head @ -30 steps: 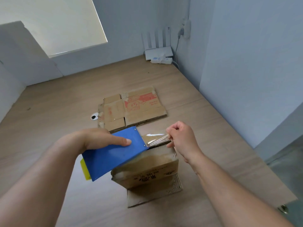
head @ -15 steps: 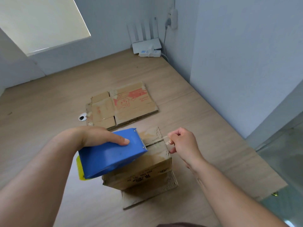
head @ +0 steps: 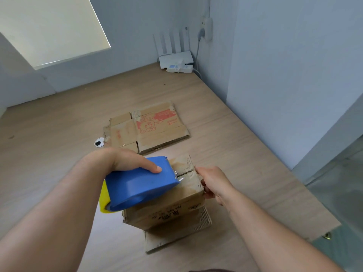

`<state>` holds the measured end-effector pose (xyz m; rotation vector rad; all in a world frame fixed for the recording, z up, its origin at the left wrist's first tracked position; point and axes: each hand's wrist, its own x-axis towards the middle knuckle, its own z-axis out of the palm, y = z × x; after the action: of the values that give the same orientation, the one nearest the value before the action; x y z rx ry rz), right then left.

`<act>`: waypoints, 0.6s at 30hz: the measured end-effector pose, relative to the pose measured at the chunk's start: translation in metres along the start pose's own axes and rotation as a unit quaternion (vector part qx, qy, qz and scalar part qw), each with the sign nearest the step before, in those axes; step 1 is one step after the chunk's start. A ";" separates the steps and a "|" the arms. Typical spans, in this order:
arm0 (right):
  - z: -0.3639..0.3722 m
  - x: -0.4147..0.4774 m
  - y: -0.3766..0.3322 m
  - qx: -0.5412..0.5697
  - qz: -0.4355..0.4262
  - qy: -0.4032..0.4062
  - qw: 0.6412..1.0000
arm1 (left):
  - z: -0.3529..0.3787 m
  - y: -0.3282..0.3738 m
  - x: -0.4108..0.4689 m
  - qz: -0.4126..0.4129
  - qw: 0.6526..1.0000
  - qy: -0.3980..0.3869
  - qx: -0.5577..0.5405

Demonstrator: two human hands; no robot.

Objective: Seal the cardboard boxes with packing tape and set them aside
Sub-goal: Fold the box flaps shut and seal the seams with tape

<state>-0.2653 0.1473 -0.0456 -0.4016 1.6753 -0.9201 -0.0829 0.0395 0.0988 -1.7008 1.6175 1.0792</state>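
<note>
A small brown cardboard box (head: 169,211) stands on the wooden floor with its top flaps closed. My left hand (head: 121,160) grips a blue tape dispenser (head: 141,183) with a yellow part at its rear, its toothed front edge resting on the box top. My right hand (head: 214,183) is at the box's right upper edge, fingers curled over the end of the clear tape and pressing it against the side. The tape itself is barely visible. Under the box lies a flat piece of cardboard (head: 176,238).
A flattened cardboard box (head: 149,128) with a red cartoon print lies on the floor beyond. A small round white object (head: 98,143) sits left of it. A white router (head: 174,59) and power strip stand in the far corner. A wall runs along the right.
My right hand has come down from above the box, carrying the tape end onto the box's right edge. The dispenser has lowered onto the box top.
</note>
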 end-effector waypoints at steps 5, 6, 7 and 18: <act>-0.003 0.003 0.013 -0.113 -0.116 0.180 0.970 | 0.002 0.000 -0.004 0.019 1.000 0.011 -0.001; -0.001 -0.004 0.011 -0.135 -0.162 0.206 0.955 | 0.003 -0.001 -0.004 0.020 1.000 0.013 -0.003; 0.003 -0.012 0.007 -0.164 -0.205 0.215 0.941 | 0.003 -0.001 -0.005 0.019 1.000 0.011 -0.008; 0.035 -0.020 0.001 -0.259 -0.233 0.212 0.913 | 0.003 -0.002 -0.002 0.040 0.999 -0.004 0.016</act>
<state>-0.2266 0.1488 -0.0353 -1.0584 2.2871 -0.9340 -0.0816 0.0433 0.0981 -1.6210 1.7019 1.0923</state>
